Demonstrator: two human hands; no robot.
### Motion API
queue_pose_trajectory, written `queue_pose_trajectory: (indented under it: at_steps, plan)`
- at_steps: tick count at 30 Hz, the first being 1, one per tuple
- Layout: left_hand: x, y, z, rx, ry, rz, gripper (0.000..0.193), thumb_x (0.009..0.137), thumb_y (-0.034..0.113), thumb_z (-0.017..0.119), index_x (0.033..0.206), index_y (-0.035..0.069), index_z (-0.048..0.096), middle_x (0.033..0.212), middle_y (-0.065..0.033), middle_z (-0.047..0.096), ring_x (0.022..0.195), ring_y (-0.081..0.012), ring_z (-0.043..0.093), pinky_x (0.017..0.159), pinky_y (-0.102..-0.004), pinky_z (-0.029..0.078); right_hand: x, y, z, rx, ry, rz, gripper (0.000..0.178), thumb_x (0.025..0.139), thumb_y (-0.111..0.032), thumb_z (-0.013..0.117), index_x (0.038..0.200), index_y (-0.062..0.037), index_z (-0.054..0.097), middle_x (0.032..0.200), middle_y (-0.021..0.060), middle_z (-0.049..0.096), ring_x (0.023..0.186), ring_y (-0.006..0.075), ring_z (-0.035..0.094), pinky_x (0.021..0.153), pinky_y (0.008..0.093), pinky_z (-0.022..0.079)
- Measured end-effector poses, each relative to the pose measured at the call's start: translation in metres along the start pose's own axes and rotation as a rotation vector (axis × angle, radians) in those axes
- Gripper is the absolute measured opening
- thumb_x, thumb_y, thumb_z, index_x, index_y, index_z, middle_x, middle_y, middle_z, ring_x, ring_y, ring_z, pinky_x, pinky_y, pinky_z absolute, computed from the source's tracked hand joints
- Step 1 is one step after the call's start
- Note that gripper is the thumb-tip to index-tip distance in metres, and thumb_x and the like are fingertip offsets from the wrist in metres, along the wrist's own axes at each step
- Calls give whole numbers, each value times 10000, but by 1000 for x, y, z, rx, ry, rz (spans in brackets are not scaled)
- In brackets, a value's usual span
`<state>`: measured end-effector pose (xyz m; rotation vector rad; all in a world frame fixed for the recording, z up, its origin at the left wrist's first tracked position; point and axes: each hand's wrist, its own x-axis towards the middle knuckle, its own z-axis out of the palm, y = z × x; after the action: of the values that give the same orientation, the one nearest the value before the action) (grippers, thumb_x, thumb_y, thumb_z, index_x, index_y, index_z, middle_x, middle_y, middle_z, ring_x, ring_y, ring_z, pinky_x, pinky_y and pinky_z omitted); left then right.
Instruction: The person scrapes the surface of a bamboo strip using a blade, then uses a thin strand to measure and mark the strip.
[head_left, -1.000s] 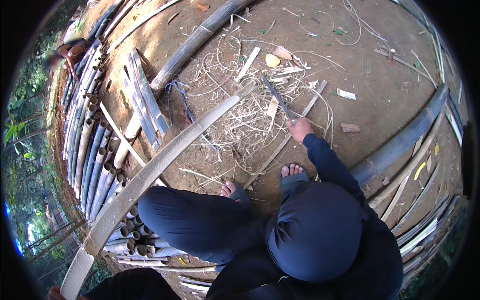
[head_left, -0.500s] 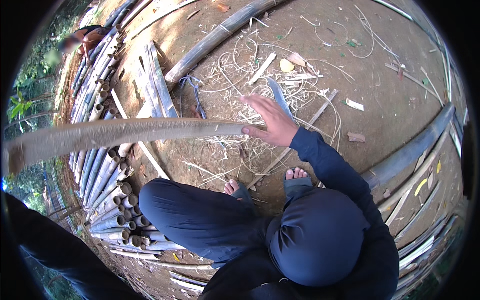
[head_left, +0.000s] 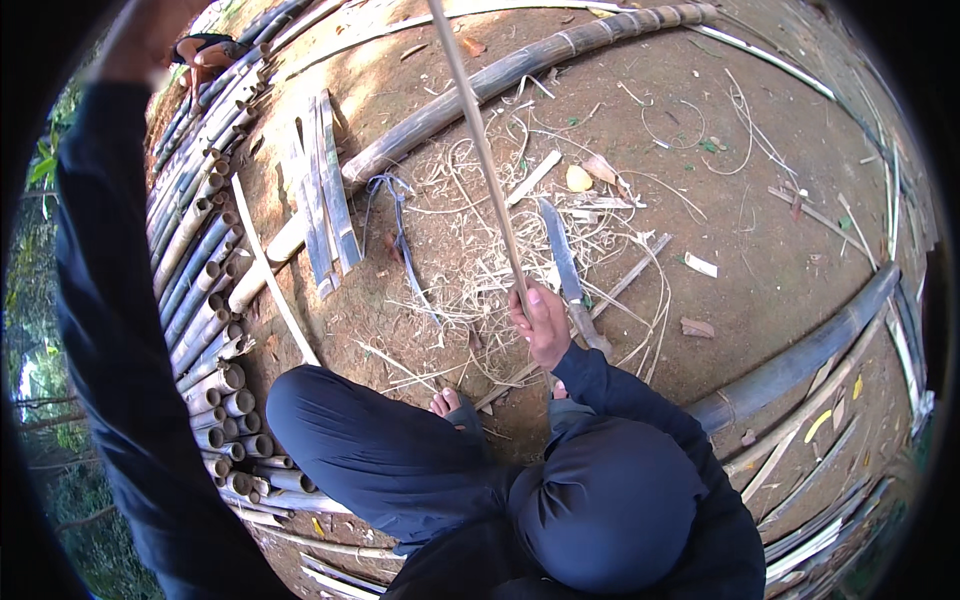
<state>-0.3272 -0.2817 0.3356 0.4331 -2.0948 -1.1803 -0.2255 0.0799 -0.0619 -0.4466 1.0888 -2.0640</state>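
Observation:
In my right hand (head_left: 545,322), fingers closed round its lower end, is a long thin bamboo strip (head_left: 480,140). It slants up and away until it leaves the picture at the top. My left hand (head_left: 150,40) is raised at the far upper left, blurred and partly cut off by the rim; its fingers do not show clearly. A machete (head_left: 562,250) lies on the ground just beyond my right hand, its wooden handle toward me. Curly pale bamboo shavings (head_left: 500,265) lie around the blade. My two dark-clothed knees are bent below.
Stacked bamboo poles (head_left: 205,320) line the left side. A thick bamboo pole (head_left: 500,80) crosses the far ground, with split bamboo pieces (head_left: 325,200) and a blue cord (head_left: 400,225) nearby. Another dark pole (head_left: 800,350) lies at right. A person (head_left: 205,60) crouches at the upper left.
The bamboo strip has swung from lying across the view, pointing left, to pointing away from me. My right hand has closed round it and moved slightly nearer; my left arm has risen.

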Motion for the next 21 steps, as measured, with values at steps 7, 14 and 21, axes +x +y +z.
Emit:
queue_pose_trajectory:
  at_steps: [7, 14, 21]
  plan:
    - [-331, -132, 105, 138, -684, -805, 785, 978, 693, 267, 1168, -3, 574, 1120, -155, 656, 1014, -256, 651, 844, -367, 527, 21, -17, -28, 258, 161, 312, 437, 1015, -408, 516, 700, -134, 385, 498, -49, 282, 372, 78, 281, 371, 270, 234]
    - [-459, -145, 147, -262, -724, -1367, 566, 1013, 553, 423, 1027, 15, 598, 724, -96, 639, 525, -146, 590, 535, -266, 514, 37, 5, -54, 573, 436, 372, 366, 1027, -399, 473, 761, -163, 387, 528, -67, 269, 385, 60, 262, 371, 231, 236]
    - [-448, -158, 133, -380, -801, -1400, 440, 1014, 455, 502, 899, 37, 574, 631, -60, 614, 512, -153, 640, 459, -254, 510, 34, 15, -69, 514, 358, 330, 714, 964, -675, 373, 1112, -5, 573, 791, 96, 596, 810, 268, 647, 720, 388, 527]
